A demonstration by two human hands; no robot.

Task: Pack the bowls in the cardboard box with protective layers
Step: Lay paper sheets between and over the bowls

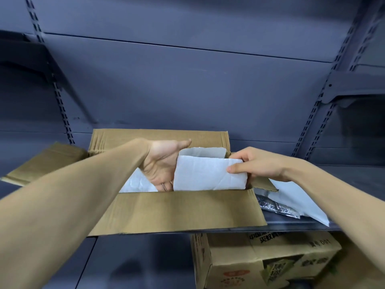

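The cardboard box [179, 211] sits open on a dark metal shelf [343, 176], all four flaps folded outward; its near flap overhangs the shelf's front edge. Inside the opening, the left hand [161, 163] is spread flat, palm facing right, fingers extended down into the box and pressed against the left edge of a white foam sheet [208, 174]. The right hand [253, 166] pinches the sheet's right edge, thumb on the near face, fingers behind. The sheet stands upright in the right half of the box, with a second folded white layer just behind it. More white padding [135, 183] lies at the box's left interior (partly hidden by the left forearm). No bowls are visible. Right of the box, a silver foil pouch [277, 207] and another white sheet [300, 202] rest on the shelf, partly under the right forearm. Below the box, a printed carton [260, 261] occupies the lower level. Behind the box stands a slotted grey back panel [187, 84].
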